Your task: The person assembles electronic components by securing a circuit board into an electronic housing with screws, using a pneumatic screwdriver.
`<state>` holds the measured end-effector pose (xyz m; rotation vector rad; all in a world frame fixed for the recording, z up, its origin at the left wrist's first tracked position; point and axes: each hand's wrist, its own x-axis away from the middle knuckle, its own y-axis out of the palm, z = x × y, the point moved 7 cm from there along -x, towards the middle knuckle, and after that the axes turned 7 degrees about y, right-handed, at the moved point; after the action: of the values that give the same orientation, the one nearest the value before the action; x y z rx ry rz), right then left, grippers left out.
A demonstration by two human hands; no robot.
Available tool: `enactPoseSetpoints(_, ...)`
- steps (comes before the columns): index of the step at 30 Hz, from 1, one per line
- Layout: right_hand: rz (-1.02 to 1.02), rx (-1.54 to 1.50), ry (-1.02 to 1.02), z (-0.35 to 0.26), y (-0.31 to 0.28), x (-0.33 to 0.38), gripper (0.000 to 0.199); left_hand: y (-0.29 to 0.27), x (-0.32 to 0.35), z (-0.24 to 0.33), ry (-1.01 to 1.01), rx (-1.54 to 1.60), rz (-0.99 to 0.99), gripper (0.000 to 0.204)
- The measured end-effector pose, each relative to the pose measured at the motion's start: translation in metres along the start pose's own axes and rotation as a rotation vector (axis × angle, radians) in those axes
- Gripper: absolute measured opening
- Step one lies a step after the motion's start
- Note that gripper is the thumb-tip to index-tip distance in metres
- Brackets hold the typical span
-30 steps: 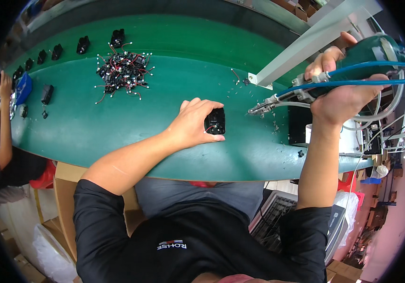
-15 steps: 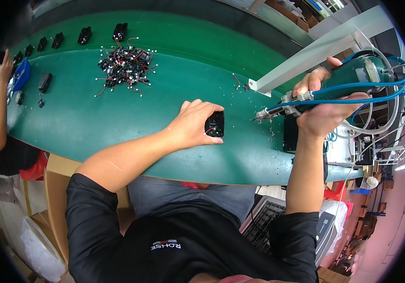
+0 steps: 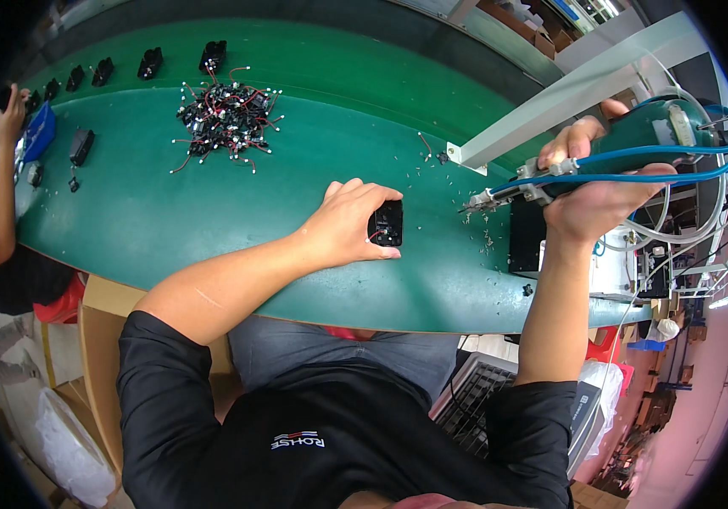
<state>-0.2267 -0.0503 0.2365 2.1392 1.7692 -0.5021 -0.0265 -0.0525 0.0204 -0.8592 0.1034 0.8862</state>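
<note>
A small black case is held on the green table, with a big green tool held up to its right.

The case is pinched between the thumb and fingers of the left hand; the tool is gripped by the right hand, its tip kept apart from the case. A red wire can be seen inside, so some filling seems done; no cover is on. Whether anything is fastened cannot be told. Many wired parts are left in a heap. Room is given between heap and case. The near edge is found below the case; the tip is crowded by a white post and black box.
</note>
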Motion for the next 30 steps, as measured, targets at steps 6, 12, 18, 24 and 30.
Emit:
enactPoseSetpoints(6, 0.103, 0.019, -0.069, -0.011, 0.003, -0.002, 0.106, 0.0, 0.0, 0.0, -0.004, 0.0, -0.012, 0.08)
enactPoseSetpoints(12, 0.019, -0.023, -0.018, 0.01, 0.005, 0.01, 0.099, 0.0, 0.001, -0.001, 0.003, 0.001, -0.007, 0.08)
enactPoseSetpoints(18, 0.049, -0.055, -0.009, 0.013, 0.006, 0.011, 0.099, 0.0, 0.0, 0.001, -0.003, 0.006, -0.002, 0.078)
enactPoseSetpoints(24, 0.101, -0.143, 0.053, 0.019, 0.001, 0.011, 0.102, 0.0, 0.0, 0.0, 0.0, 0.006, -0.003, 0.079)
enactPoseSetpoints(30, 0.087, -0.12, 0.01, 0.007, 0.0, 0.005, 0.103, -0.002, -0.001, 0.002, -0.005, -0.004, -0.009, 0.081)
